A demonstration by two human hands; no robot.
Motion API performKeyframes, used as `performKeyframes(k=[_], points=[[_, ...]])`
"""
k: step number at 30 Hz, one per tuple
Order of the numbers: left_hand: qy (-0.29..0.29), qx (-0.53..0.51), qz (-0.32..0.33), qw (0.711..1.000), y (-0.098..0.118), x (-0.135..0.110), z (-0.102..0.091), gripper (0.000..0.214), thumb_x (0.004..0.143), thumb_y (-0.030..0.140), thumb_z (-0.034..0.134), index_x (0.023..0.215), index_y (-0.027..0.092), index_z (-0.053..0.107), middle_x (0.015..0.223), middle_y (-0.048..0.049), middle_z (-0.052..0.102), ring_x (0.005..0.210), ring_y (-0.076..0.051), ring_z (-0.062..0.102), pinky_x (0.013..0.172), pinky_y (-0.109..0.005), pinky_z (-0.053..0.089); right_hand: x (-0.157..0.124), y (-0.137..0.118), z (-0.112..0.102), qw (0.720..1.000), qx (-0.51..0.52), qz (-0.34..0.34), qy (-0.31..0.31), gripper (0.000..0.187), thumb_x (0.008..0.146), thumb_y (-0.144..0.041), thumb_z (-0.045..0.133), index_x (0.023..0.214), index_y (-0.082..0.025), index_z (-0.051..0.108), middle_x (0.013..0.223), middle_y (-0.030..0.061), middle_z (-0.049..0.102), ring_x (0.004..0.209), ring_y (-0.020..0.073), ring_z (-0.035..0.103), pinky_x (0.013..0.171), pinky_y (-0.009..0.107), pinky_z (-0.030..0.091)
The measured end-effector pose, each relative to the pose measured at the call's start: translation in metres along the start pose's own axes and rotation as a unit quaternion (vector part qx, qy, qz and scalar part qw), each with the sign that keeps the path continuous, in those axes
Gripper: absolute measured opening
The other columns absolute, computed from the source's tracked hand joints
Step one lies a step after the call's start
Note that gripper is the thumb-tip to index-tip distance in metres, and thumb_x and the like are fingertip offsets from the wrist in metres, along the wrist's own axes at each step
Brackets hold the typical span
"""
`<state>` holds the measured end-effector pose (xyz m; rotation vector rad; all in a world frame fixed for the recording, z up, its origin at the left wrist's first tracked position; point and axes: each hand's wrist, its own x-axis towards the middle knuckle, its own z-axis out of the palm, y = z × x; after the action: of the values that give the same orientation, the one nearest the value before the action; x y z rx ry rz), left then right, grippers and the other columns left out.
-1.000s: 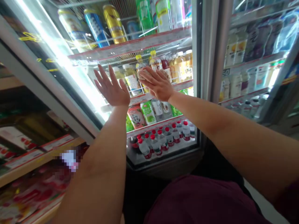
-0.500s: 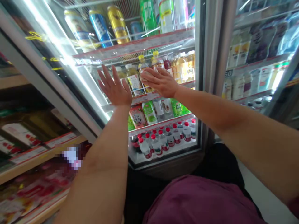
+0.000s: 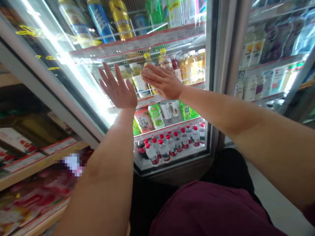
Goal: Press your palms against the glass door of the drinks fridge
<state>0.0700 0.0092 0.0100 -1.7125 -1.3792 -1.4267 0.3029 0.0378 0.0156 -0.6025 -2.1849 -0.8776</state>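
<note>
In the head view, my left hand [image 3: 121, 92] is raised before a lit drinks fridge, its fingers spread and nothing in it. My right hand [image 3: 165, 82] lies flat beside it, fingers stretched out and close together, in front of the yellow-capped bottles [image 3: 163, 54]. Whether either palm touches the glass I cannot tell. Below the hands, cartons stand on a shelf, among them a red one [image 3: 144, 120] and a green one [image 3: 156, 116]. Small red-capped water bottles [image 3: 163, 150] fill the bottom.
Tall cans, one gold [image 3: 121, 19] and one blue [image 3: 100, 21], stand on the upper shelf. A metal door frame [image 3: 225, 49] separates this fridge from another at right. Wooden shelving [image 3: 46, 163] with bottles and packets runs along the left. A blurred, pixelated patch [image 3: 72, 163] lies there.
Both hands appear slightly higher and further left in the view, still flat and stretched out. The fridge and its shelves have also shifted a little up as the camera moved.
</note>
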Motion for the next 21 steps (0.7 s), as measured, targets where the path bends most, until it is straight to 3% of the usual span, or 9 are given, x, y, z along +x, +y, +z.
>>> performKeyframes(k=[2,5,8,10,12,14,16,18,21], points=[[-0.002,-0.009,0.004,1.000,-0.001,0.000,0.000,0.075,0.113,0.055,0.029,0.178,0.019,0.029,0.185,0.0070,0.003,0.161,-0.014,-0.029,0.137,-0.040,-0.015,-0.005,-0.004,0.000,0.998,-0.002,-0.036,-0.041,0.076,0.098,-0.011,0.048,0.172,-0.029,0.043,0.181,-0.0045,0.036,0.172,0.0258,0.018,0.142,0.057,0.015],[-0.001,-0.010,0.020,1.000,-0.007,0.002,0.000,0.076,0.114,0.057,0.030,0.179,0.017,0.029,0.185,0.0043,0.003,0.165,-0.017,-0.023,0.138,-0.040,-0.015,0.000,0.000,-0.006,0.998,-0.004,-0.039,-0.043,0.068,0.102,-0.012,0.047,0.167,-0.030,0.050,0.178,-0.0051,0.042,0.170,0.0237,0.022,0.140,0.056,0.019],[-0.029,-0.003,0.035,0.999,-0.012,0.004,0.000,0.077,0.115,0.057,0.028,0.180,0.017,0.023,0.185,0.0042,-0.003,0.164,-0.016,-0.026,0.138,-0.041,-0.017,0.015,0.010,-0.006,0.999,0.013,-0.020,0.036,0.057,0.109,-0.022,0.030,0.152,-0.021,0.067,0.173,-0.0036,0.046,0.167,0.0260,0.020,0.136,0.047,0.019],[-0.019,-0.006,0.028,0.999,-0.012,0.003,0.003,0.075,0.114,0.057,0.026,0.180,0.022,0.023,0.184,0.0101,-0.002,0.161,-0.013,-0.031,0.137,-0.040,-0.017,0.022,0.014,0.000,0.993,0.025,0.005,0.113,0.070,0.109,-0.027,0.013,0.139,-0.016,0.075,0.170,-0.0036,0.046,0.166,0.0285,0.014,0.133,0.039,0.019],[0.011,-0.007,0.030,0.999,-0.012,0.002,0.006,0.073,0.113,0.055,0.023,0.179,0.023,0.026,0.184,0.0121,0.000,0.161,-0.011,-0.031,0.137,-0.040,-0.017,0.025,0.013,0.010,0.987,0.034,0.028,0.156,0.070,0.109,-0.029,0.014,0.139,-0.017,0.076,0.171,-0.0049,0.043,0.167,0.0277,0.008,0.134,0.036,0.017],[0.030,-0.004,0.044,0.999,-0.011,0.001,0.009,0.075,0.113,0.054,0.022,0.179,0.019,0.029,0.185,0.0079,0.001,0.164,-0.012,-0.026,0.138,-0.039,-0.015,0.022,0.007,0.020,0.989,0.037,0.030,0.138,0.057,0.108,-0.025,0.032,0.152,-0.023,0.068,0.175,-0.0040,0.041,0.170,0.0247,0.006,0.139,0.044,0.015],[0.035,-0.005,0.060,0.998,-0.012,0.001,0.010,0.076,0.114,0.053,0.023,0.178,0.012,0.029,0.186,0.0014,0.005,0.167,-0.015,-0.020,0.139,-0.042,-0.014,0.016,0.001,0.024,0.996,0.031,0.008,0.082,0.061,0.104,-0.016,0.043,0.163,-0.026,0.057,0.178,-0.0016,0.040,0.172,0.0241,0.010,0.141,0.056,0.015],[0.041,-0.011,0.066,0.997,-0.013,0.001,0.011,0.074,0.115,0.051,0.026,0.177,0.011,0.030,0.186,-0.0023,0.009,0.169,-0.017,-0.015,0.139,-0.044,-0.012,0.012,-0.002,0.023,0.999,0.020,-0.022,0.026,0.067,0.103,-0.009,0.045,0.167,-0.028,0.050,0.179,-0.0014,0.041,0.173,0.0247,0.015,0.141,0.063,0.015],[0.042,-0.017,0.067,0.997,-0.016,0.002,0.011,0.071,0.116,0.049,0.030,0.177,0.014,0.033,0.186,-0.0035,0.012,0.171,-0.018,-0.010,0.140,-0.044,-0.012,0.008,0.001,0.013,0.998,0.013,-0.053,-0.015,0.069,0.105,-0.006,0.042,0.169,-0.033,0.047,0.179,-0.0040,0.042,0.172,0.0244,0.020,0.141,0.062,0.017]])
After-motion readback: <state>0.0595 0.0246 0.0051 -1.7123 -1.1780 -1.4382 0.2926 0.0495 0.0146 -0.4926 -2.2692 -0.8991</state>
